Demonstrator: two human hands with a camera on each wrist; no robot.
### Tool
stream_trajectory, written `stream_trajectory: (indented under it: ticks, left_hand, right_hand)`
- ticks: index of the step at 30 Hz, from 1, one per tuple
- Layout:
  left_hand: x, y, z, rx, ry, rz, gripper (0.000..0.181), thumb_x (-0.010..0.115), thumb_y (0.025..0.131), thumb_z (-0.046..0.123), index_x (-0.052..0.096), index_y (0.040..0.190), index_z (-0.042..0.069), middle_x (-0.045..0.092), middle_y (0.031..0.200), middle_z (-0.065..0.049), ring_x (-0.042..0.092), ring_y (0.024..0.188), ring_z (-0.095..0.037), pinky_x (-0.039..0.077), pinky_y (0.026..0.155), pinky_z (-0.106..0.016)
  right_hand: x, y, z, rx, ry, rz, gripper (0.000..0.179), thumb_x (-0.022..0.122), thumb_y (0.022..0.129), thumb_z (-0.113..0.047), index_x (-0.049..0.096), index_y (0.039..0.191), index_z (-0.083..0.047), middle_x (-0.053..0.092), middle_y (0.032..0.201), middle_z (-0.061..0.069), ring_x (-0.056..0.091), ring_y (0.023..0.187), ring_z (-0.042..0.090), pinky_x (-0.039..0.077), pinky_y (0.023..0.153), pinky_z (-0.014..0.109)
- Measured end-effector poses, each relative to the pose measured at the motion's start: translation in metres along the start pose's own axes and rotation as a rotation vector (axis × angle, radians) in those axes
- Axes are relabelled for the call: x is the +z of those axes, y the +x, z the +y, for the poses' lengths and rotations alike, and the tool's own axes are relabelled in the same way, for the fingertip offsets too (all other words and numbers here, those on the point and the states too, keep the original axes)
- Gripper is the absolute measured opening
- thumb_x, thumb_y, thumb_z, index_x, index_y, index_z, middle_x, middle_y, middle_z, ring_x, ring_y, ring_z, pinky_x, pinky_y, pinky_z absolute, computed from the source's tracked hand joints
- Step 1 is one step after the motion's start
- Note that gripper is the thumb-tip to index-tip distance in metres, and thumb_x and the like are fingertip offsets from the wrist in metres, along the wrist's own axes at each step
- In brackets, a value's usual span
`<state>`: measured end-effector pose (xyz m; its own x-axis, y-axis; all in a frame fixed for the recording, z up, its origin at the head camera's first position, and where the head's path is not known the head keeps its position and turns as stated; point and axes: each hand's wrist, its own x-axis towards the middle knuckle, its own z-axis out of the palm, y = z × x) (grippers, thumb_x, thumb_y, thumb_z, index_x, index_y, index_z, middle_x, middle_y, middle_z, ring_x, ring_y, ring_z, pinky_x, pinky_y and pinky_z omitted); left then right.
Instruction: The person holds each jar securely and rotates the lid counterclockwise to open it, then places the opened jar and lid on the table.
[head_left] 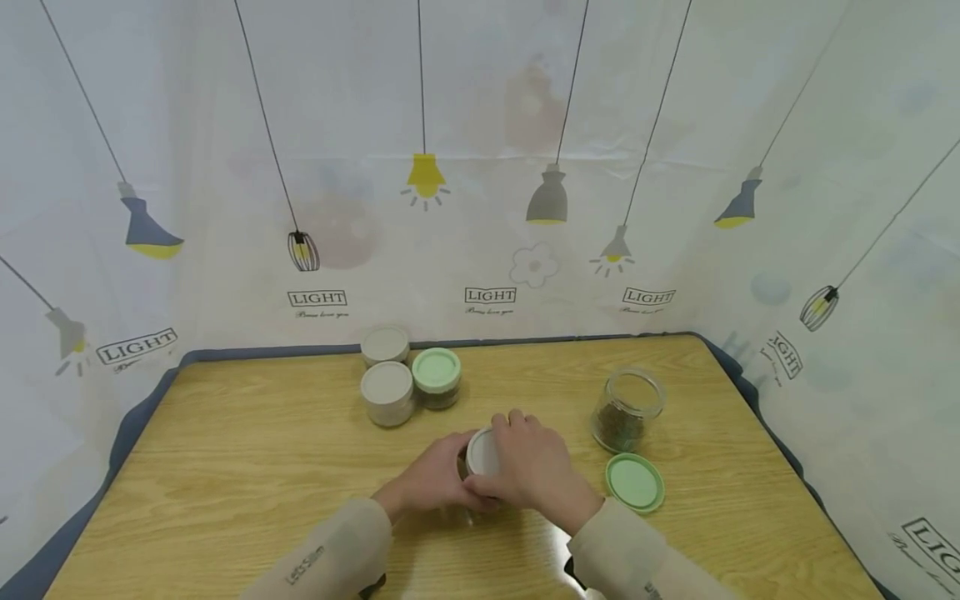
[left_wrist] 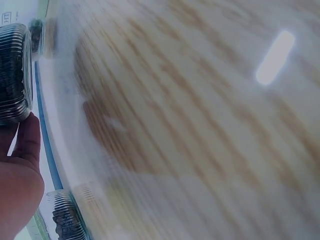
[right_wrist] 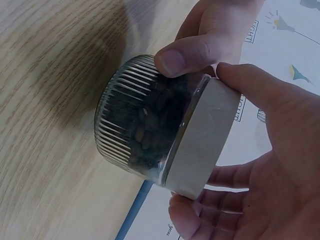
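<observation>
In the head view my left hand (head_left: 433, 477) and right hand (head_left: 534, 460) meet around a small ribbed glass jar (right_wrist: 137, 117). The right wrist view shows dark, seed-like pieces inside it. A pale white lid (right_wrist: 204, 134) sits on its top. My left thumb presses the glass side, and that hand grips the jar's body. The right fingers and thumb curl round the lid's rim. To the right of my hands stands a lidless glass jar (head_left: 621, 427), partly filled with something dark. A light green lid (head_left: 635, 482) lies flat just in front of that jar.
Behind my hands stand a green-lidded jar (head_left: 437, 379) and two white-lidded jars (head_left: 387, 396), grouped close together. The wooden table (head_left: 247, 467) ends at a printed cloth backdrop (head_left: 465, 233) at the back and sides. Light glares off the table's front part.
</observation>
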<state>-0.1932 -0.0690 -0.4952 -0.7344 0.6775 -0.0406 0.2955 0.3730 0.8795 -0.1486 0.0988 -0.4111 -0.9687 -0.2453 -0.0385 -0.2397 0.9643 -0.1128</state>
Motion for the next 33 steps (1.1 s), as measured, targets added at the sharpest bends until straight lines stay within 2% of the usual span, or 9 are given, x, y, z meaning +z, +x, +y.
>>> stream_trajectory:
  ticks: [8, 17, 20, 24, 28, 33]
  left_hand:
    - [0.002, 0.005, 0.002, -0.006, -0.021, -0.009, 0.074, 0.088, 0.070, 0.038, 0.052, 0.134, 0.032, 0.061, 0.124, 0.012, 0.058, 0.108, -0.009, 0.049, 0.093, -0.030]
    - [0.002, 0.004, 0.002, -0.007, -0.027, -0.027, 0.074, 0.087, 0.069, 0.040, 0.051, 0.134, 0.033, 0.061, 0.124, 0.014, 0.058, 0.110, -0.008, 0.048, 0.096, -0.031]
    - [0.004, 0.005, 0.002, -0.001, -0.029, -0.029, 0.074, 0.087, 0.070, 0.039, 0.051, 0.134, 0.033, 0.061, 0.124, 0.014, 0.058, 0.110, -0.008, 0.048, 0.096, -0.030]
    - [0.006, 0.007, 0.001, 0.017, -0.010, -0.032, 0.074, 0.087, 0.070, 0.039, 0.051, 0.134, 0.032, 0.061, 0.124, 0.013, 0.058, 0.110, -0.007, 0.048, 0.095, -0.030]
    - [0.008, 0.009, 0.002, 0.029, 0.017, -0.026, 0.076, 0.088, 0.068, 0.041, 0.051, 0.134, 0.031, 0.060, 0.125, 0.012, 0.058, 0.110, -0.007, 0.048, 0.095, -0.029]
    - [0.007, 0.014, 0.002, 0.021, 0.061, 0.008, 0.078, 0.089, 0.066, 0.042, 0.052, 0.133, 0.028, 0.061, 0.122, 0.011, 0.057, 0.109, -0.008, 0.048, 0.094, -0.029]
  right_hand:
    - [-0.004, 0.000, 0.006, -0.008, 0.048, -0.010, 0.072, 0.074, 0.069, -0.063, 0.058, 0.111, -0.007, 0.059, 0.096, 0.008, 0.058, 0.082, 0.025, 0.052, 0.063, 0.040]
    - [-0.006, -0.006, 0.009, -0.045, 0.065, 0.035, 0.070, 0.077, 0.066, -0.062, 0.061, 0.107, -0.008, 0.059, 0.092, 0.007, 0.057, 0.077, 0.023, 0.050, 0.061, 0.037]
    - [-0.007, -0.007, 0.009, -0.046, 0.069, 0.028, 0.069, 0.077, 0.066, -0.062, 0.061, 0.108, -0.009, 0.059, 0.092, 0.006, 0.056, 0.076, 0.022, 0.050, 0.061, 0.037]
    - [-0.006, -0.008, 0.011, -0.030, 0.086, 0.006, 0.070, 0.079, 0.066, -0.061, 0.061, 0.110, -0.009, 0.059, 0.094, 0.007, 0.057, 0.077, 0.023, 0.050, 0.062, 0.038]
    - [-0.007, -0.008, 0.013, -0.027, 0.078, 0.018, 0.072, 0.081, 0.064, -0.060, 0.062, 0.111, -0.009, 0.061, 0.095, 0.008, 0.058, 0.078, 0.024, 0.051, 0.062, 0.038]
    - [-0.008, -0.006, 0.017, -0.051, 0.075, 0.035, 0.074, 0.081, 0.062, -0.061, 0.063, 0.113, -0.010, 0.062, 0.097, 0.007, 0.058, 0.079, 0.024, 0.051, 0.064, 0.038]
